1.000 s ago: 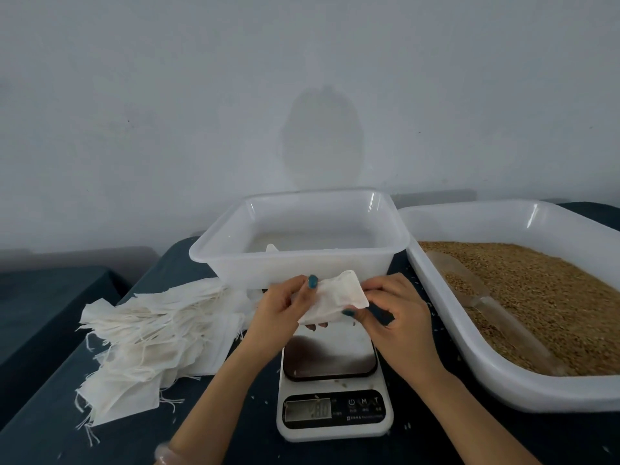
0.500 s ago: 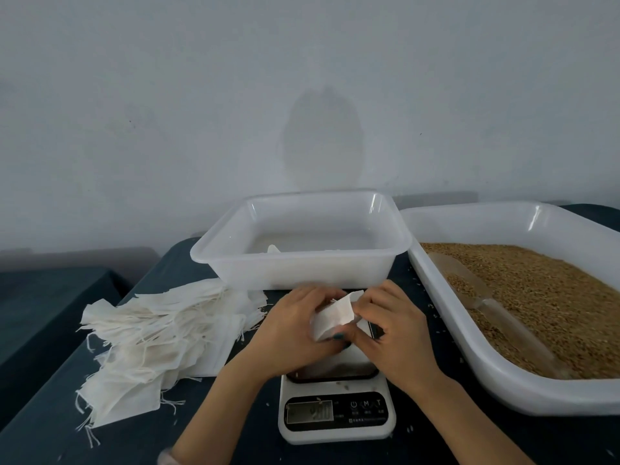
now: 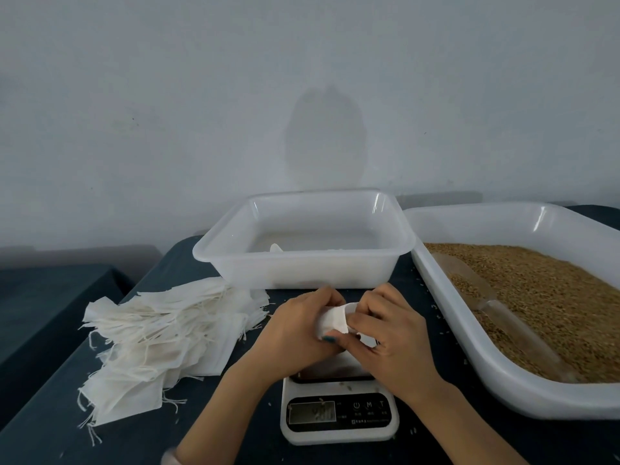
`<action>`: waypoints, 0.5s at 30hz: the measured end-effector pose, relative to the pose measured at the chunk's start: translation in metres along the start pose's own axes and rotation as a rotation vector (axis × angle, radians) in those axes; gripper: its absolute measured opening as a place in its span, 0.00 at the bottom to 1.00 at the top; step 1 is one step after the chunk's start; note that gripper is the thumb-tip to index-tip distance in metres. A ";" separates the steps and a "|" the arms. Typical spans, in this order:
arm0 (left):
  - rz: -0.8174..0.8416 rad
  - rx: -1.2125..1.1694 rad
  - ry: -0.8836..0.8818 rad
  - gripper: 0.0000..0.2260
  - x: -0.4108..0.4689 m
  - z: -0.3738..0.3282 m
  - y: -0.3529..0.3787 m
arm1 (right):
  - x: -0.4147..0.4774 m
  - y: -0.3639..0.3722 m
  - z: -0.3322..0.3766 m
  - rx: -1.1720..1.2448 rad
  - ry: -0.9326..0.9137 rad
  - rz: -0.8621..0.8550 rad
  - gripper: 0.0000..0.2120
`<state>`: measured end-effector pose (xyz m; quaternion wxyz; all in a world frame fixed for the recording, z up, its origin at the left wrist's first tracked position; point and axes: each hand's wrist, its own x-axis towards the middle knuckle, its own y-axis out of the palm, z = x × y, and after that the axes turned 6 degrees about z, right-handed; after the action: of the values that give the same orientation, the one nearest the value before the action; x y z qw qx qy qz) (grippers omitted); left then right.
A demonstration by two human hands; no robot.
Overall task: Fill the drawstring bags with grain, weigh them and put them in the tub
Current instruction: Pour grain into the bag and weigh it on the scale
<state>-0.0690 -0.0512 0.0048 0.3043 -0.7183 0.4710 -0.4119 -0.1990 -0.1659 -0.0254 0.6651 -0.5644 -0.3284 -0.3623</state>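
Bag [image 3: 333, 322], small and white, crumpled between both hands over the far part of scale [image 3: 339, 414] (touching the plate or not: cannot tell). Round bag's left side, left hand [image 3: 298, 333], fingers curled, thumb across the front with a teal nail showing. At bag's right edge, right hand [image 3: 389, 333], also curled, fingertips pinching the cloth. Directly beneath both, scale, white, its dark plate mostly hidden by them, display toward the camera, digits too blurred to read. A few loose grains on its front. Just beyond the hands, tub [image 3: 302, 266], clear plastic, something white low inside by the left wall. Left of scale and near tub's front left corner, pile [image 3: 161, 337] of flat bags, strings trailing. Right of scale and tub, tray [image 3: 503, 380], wide and white, full of brown grain [image 3: 553, 297], with clear scoop [image 3: 496, 307] lying on it. Stray grains on dark table [image 3: 50, 431] between scale and tray. Behind everything, plain pale wall [image 3: 302, 78].
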 end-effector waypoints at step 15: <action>-0.044 0.011 0.032 0.24 -0.003 -0.004 -0.006 | 0.004 -0.008 0.006 0.017 -0.026 0.024 0.16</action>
<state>-0.0705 -0.0463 0.0112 0.2916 -0.7202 0.4575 -0.4324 -0.2040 -0.1615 -0.0167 0.6699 -0.5674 -0.3333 -0.3438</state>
